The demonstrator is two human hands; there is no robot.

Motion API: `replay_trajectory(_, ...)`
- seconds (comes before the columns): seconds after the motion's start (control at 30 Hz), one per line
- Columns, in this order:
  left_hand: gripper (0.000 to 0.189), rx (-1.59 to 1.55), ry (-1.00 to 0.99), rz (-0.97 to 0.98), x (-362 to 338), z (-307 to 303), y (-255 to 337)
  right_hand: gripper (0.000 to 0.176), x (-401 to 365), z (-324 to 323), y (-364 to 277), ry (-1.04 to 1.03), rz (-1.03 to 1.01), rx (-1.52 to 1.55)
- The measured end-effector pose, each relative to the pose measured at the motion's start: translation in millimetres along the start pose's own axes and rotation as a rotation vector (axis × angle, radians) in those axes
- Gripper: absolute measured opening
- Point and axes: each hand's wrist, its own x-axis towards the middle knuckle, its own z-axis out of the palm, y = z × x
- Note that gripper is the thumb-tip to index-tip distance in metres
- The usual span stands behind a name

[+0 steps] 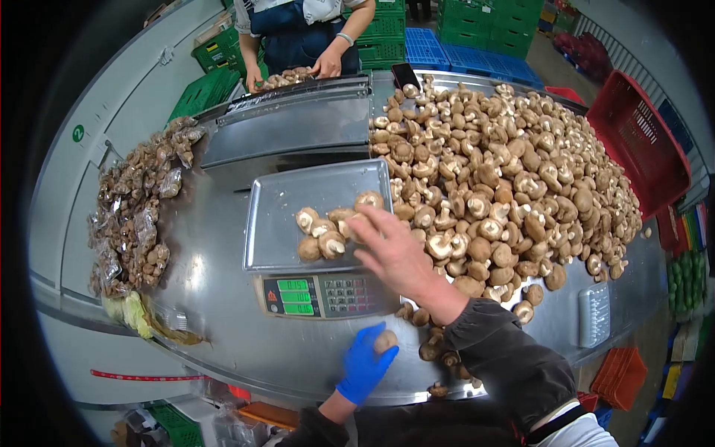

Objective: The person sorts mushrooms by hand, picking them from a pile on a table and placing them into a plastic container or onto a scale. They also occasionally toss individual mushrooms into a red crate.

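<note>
My left hand (365,363), in a blue glove, is closed around a shiitake mushroom (385,342) low over the table's near side. Bare and with fingers stretched out, my right hand (398,253) reaches over the right edge of the scale's metal tray (287,195). Its fingertips overlap the mushrooms at that end of the tray. Several shiitake mushrooms (322,227) lie on the tray, some with pale stems up. Below the tray, the scale's panel (320,296) shows lit green digits beside a keypad.
A large heap of shiitake (506,171) covers the table's right side. Bagged mushrooms (141,201) line the left edge. A phone (406,76) lies at the back. Across the table, a person (298,37) handles mushrooms. A red crate (640,141) stands at right, a clear plastic tray (594,316) nearer.
</note>
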Motion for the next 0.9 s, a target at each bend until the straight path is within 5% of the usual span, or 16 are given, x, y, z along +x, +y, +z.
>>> replay_trajectory(0.07, 0.055, -0.013, -0.022, -0.014, -6, 7, -3, 0.061, 2, 21, 16, -0.108, -0.167, -0.233)
replay_trajectory(0.23, 0.055, -0.004, -0.053, -0.058, -14, 13, -1, 0.068, -10, 36, 30, -0.181, -0.114, -0.179)
replay_trajectory(0.33, 0.055, -0.037, -0.087, -0.086, -13, 14, 3, 0.063, -16, 13, 19, -0.072, -0.057, -0.062)
replay_trajectory(0.4, 0.057, 0.085, -0.106, 0.067, -14, 21, -2, 0.056, -37, -7, 13, -0.032, 0.14, 0.111)
replay_trajectory(0.53, 0.073, 0.26, -0.234, 0.113, -13, 26, 4, 0.043, -110, -57, 18, -0.003, 0.193, -0.022)
replay_trajectory(0.67, 0.086, 0.031, -0.283, 0.018, -27, 41, 13, 0.049, -218, -124, 21, 0.073, 0.574, -0.095)
replay_trajectory(0.8, 0.096, 0.088, -0.419, 0.25, -41, 53, 13, 0.057, -326, -168, 20, 0.101, 0.691, -0.43)
replay_trajectory(0.87, 0.096, 0.222, -0.533, 0.442, -42, 56, 15, 0.061, -363, -172, 11, -0.08, 1.149, -0.379)
replay_trajectory(0.9, 0.096, 0.222, -0.537, 0.446, -42, 59, 17, 0.065, -381, -164, 12, -0.104, 1.155, -0.355)
